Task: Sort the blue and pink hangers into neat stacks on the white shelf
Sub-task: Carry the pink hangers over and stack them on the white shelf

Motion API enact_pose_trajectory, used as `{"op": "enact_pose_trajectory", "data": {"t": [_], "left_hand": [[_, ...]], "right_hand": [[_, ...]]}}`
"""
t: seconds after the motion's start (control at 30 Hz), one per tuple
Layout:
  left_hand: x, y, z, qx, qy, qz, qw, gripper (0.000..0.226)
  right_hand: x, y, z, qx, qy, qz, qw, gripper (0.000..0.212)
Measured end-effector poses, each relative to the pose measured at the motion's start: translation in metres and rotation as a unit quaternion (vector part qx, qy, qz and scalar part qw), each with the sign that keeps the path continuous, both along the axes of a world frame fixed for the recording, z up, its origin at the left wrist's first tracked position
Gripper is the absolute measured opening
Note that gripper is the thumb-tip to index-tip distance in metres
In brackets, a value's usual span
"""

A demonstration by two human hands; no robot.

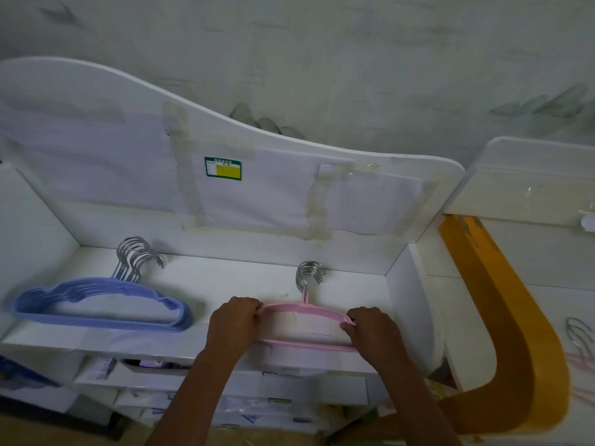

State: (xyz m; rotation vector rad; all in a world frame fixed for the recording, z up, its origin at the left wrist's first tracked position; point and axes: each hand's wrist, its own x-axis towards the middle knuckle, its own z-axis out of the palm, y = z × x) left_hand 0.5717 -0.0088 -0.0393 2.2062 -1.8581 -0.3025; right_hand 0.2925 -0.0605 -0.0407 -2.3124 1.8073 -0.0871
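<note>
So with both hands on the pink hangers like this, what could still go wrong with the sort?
1. The left hand and right hand grip the pink stack by its ends near the front edge of the white shelf; a nudge could slide it off.
2. The blue stack is fanned, its hooks splayed, so it may still need squaring up.
3. More hangers lie at the far right, off the shelf, and could be missed.
</note>
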Motion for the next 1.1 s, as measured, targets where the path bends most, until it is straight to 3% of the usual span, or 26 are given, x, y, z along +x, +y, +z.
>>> {"op": "enact_pose_trajectory", "data": {"t": [0.3,0.53,0.7,0.87,1.1], "left_hand": [[-0.007,0.004,0.006,-0.005,-0.022,0.016,1.0,0.023],[-0.015,0.002,0.011,-0.025,0.027,-0.017,0.999,0.031],[-0.018,-0.002,0.02,0.003,-0.007,-0.016,1.0,0.031],[-0.02,0.0,0.015,0.017,0.016,-0.027,0.999,0.044],[-0.013,0.0,0.012,-0.009,0.068,-0.012,0.998,0.032]], "right_hand": [[0.005,0.0,0.0,-0.008,0.007,-0.02,1.0,0.028],[0.01,0.002,0.001,-0.03,-0.022,0.011,0.999,0.029],[0.008,0.002,0.0,-0.016,-0.04,0.014,0.999,0.029],[0.009,0.005,-0.002,0.005,-0.124,0.015,0.992,0.036],[0.025,-0.003,0.004,-0.019,-0.104,0.031,0.994,0.028]]}}
